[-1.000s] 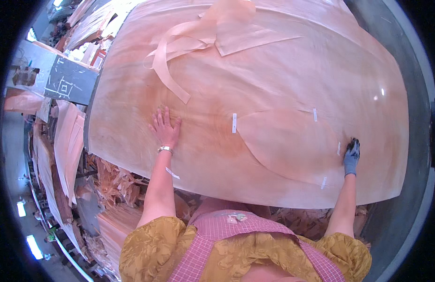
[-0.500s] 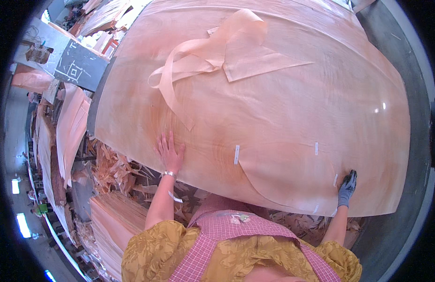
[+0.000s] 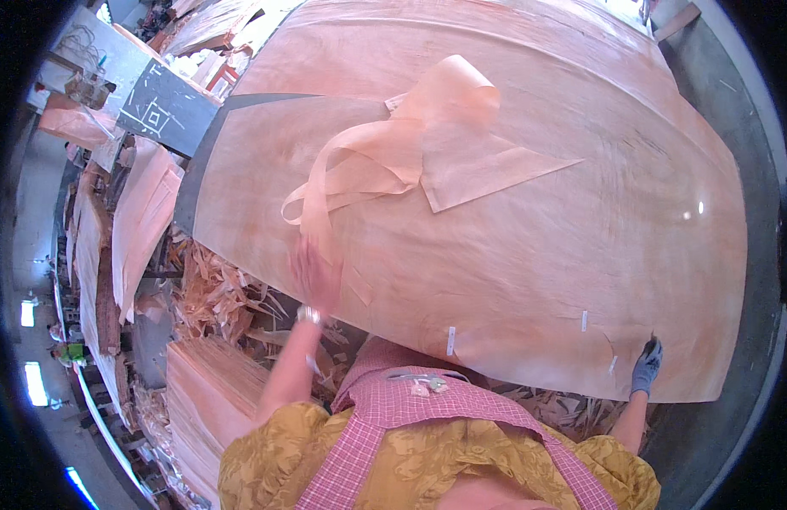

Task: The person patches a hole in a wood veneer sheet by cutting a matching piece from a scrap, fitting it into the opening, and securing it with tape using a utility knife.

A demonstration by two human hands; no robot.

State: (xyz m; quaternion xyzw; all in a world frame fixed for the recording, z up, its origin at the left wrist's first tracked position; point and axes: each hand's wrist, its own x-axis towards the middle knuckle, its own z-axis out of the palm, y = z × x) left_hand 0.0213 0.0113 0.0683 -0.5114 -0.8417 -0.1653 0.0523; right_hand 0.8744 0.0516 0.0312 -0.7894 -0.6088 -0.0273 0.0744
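my blurred bare left grip (image 3: 315, 274) spreads over a curled peach veneer strip (image 3: 323, 174) on the broad pinkish wood sheet (image 3: 512, 272) before me; my grey-gloved right grip (image 3: 648, 365) is at the sheet's edge, closure unclear.

Tan sheets (image 3: 538, 255): far side was cut off by the upper edge.
Table (image 3: 187, 200): was mostly hidden beneath the sheets.
Left hand (image 3: 315, 274): was smeared by motion; the outlines of its fingers were lost.
Wristband (image 3: 309, 315): was blurred past identifying.
Loose strip (image 3: 381, 132): one stretch was hidden by that hand.
Right hand (image 3: 647, 367): gloved fingertips were too small and dark to separate.
Apron (image 3: 427, 410): straps were cut off by the lower edge.
Green shape (image 3: 69, 350), far left: perhaps clothing, was too small to tell.
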